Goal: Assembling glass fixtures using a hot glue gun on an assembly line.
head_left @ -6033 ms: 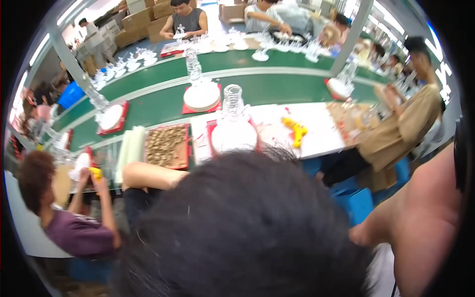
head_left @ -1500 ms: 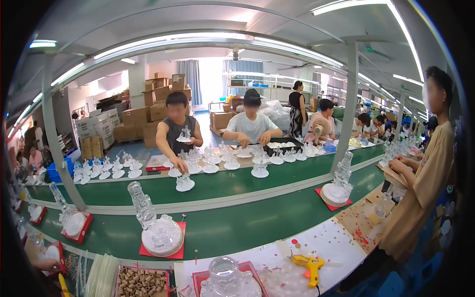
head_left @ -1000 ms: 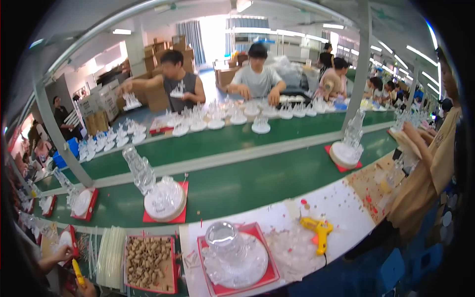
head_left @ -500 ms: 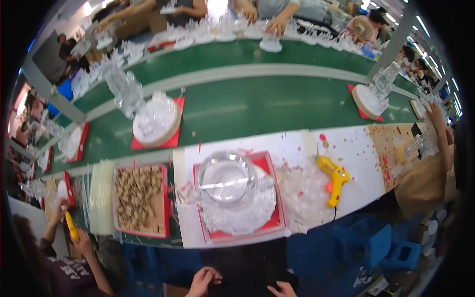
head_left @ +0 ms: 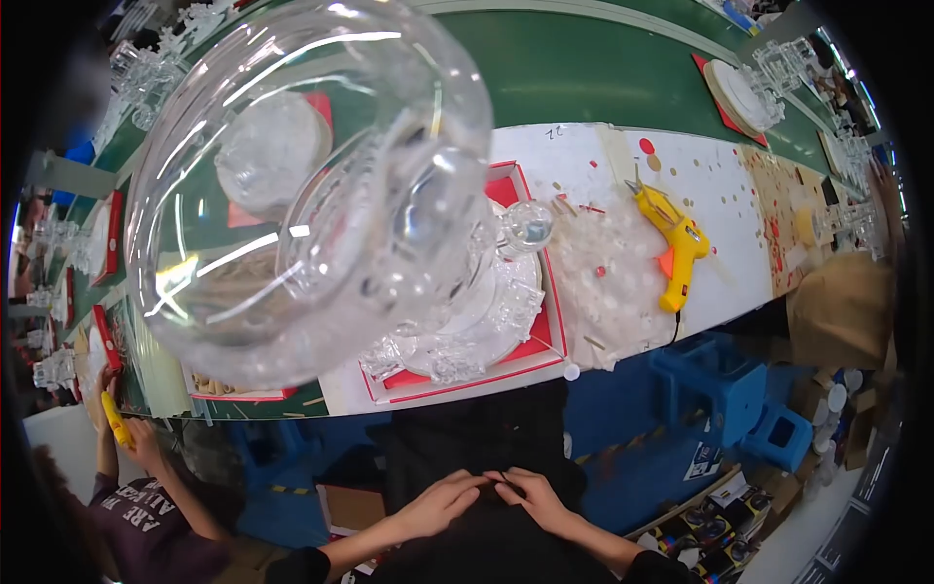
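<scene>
At the lower middle, my left hand [head_left: 446,506] and my right hand [head_left: 533,496] meet at the fingertips in front of my dark clothing. Both have their fingers bent and pressed together. Something small and dark may lie between the tips, too small to name. Beyond them, a tall clear ornament [head_left: 438,219] with a wide rounded top looms close to the camera, with neither hand on it. Under it sits a round white base [head_left: 491,326] ringed with clear pieces, inside a red-and-white box [head_left: 467,391].
Right of the box lie a heap of small clear bits [head_left: 613,263] and a yellow glue gun [head_left: 686,248]. Further ornaments [head_left: 735,97] stand on the green conveyor [head_left: 584,68]. Blue stools [head_left: 715,384] stand below right. At left a co-worker's hand [head_left: 146,443] holds another yellow glue gun [head_left: 117,420].
My hands, apart at the lower edge before, have come up and together at the fingertips. The view has tipped downward and nearer, so the clear ornament looks far larger.
</scene>
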